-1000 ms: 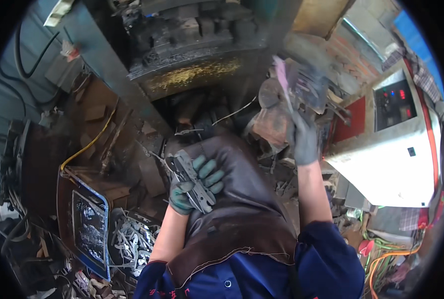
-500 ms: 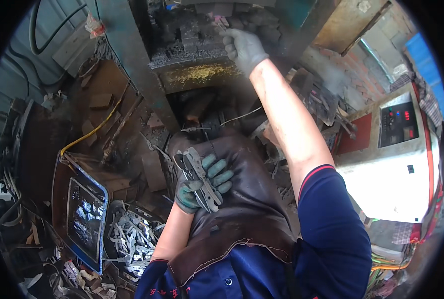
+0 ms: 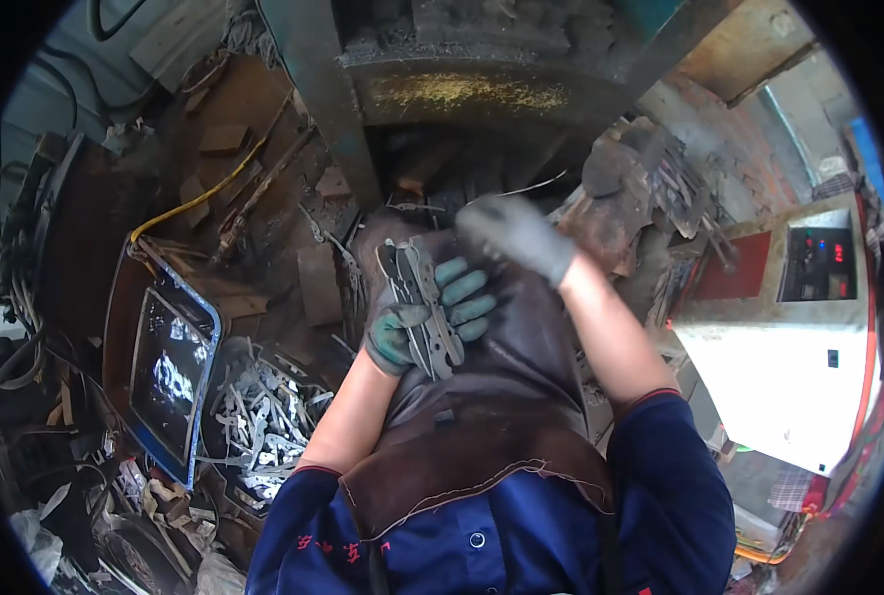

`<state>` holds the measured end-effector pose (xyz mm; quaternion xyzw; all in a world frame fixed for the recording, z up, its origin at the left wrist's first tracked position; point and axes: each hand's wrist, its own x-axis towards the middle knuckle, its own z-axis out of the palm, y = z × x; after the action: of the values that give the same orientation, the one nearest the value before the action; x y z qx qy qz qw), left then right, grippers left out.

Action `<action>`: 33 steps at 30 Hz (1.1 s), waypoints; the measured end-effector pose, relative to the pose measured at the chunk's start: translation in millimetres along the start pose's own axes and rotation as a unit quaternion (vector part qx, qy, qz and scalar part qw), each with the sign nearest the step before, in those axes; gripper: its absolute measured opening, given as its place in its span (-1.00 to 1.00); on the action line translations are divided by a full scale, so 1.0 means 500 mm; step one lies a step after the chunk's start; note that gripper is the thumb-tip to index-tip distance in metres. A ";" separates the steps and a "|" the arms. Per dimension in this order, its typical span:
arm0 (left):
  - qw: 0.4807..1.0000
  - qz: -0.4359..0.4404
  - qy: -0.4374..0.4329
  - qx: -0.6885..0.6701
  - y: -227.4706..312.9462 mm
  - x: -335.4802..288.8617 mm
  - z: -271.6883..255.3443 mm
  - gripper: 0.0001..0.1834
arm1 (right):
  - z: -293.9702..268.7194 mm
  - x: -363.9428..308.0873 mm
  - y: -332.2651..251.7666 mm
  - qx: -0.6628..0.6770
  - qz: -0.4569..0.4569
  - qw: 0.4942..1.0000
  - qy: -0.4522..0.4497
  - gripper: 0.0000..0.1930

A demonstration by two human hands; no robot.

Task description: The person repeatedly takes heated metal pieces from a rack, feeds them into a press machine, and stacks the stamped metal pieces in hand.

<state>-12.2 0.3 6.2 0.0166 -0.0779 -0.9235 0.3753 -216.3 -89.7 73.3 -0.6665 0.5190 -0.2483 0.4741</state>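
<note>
In my left hand (image 3: 394, 337), which wears a dark glove with green fingers, lies a small stack of flat, notched metal pieces (image 3: 424, 315). The thumb presses across the stack while the other fingers extend out beyond its right side. This hand rests over the brown apron (image 3: 521, 347) on my lap. My right hand (image 3: 516, 236), in a grey glove, is above the right side of the lap, to the right of the stack and apart from it. Motion smears its fingers, so I cannot make out whether it holds anything.
Ahead stands a dark machine frame (image 3: 358, 149) with yellow grains on its crossbar. To the left are a blue-rimmed container (image 3: 207, 397) with a glossy dark surface and a heap of similar metal pieces (image 3: 263, 416). A white control cabinet (image 3: 774, 367) stands at right.
My right hand has come back from the machine toward my lap. The left hand still holds the stack. The whole view has shifted, with the machine now higher in it.
</note>
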 end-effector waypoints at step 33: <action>0.997 0.065 -0.052 -0.002 -0.006 0.018 -0.030 -0.15 | -0.263 -0.315 0.344 0.383 0.137 0.751 0.521 -0.68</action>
<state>-19.2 -5.6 -9.0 -0.0375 -0.0963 -0.8970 0.4297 -456.2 4.9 1.9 -0.1185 0.6325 -0.6674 0.3748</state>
